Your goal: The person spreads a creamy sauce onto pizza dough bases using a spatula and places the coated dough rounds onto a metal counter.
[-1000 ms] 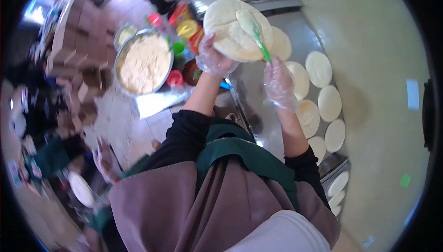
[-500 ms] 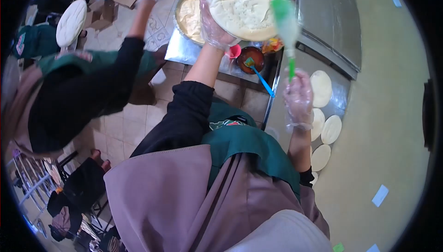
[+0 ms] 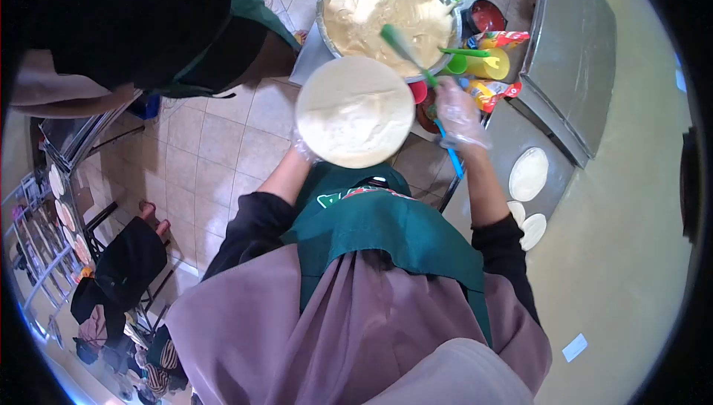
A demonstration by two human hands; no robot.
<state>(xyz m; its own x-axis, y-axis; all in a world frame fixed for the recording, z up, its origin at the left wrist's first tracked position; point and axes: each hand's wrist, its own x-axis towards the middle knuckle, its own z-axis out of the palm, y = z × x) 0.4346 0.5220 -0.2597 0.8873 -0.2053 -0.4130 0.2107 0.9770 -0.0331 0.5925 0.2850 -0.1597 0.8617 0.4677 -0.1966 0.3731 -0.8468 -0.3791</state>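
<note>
As the right hand (image 3: 459, 112) clamps a green plastic spatula (image 3: 429, 78), tilting could drop the round, pale flatbread (image 3: 355, 112) above the left hand (image 3: 302, 145), grip hidden.

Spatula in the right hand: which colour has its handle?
The handle is green, clearest in the head view.

Room above left half of bowl (image 3: 322, 23); yellow cup (image 3: 497, 63), packets (image 3: 495, 94) crowd right side (green handle (image 3: 464, 53) juts out)
</note>
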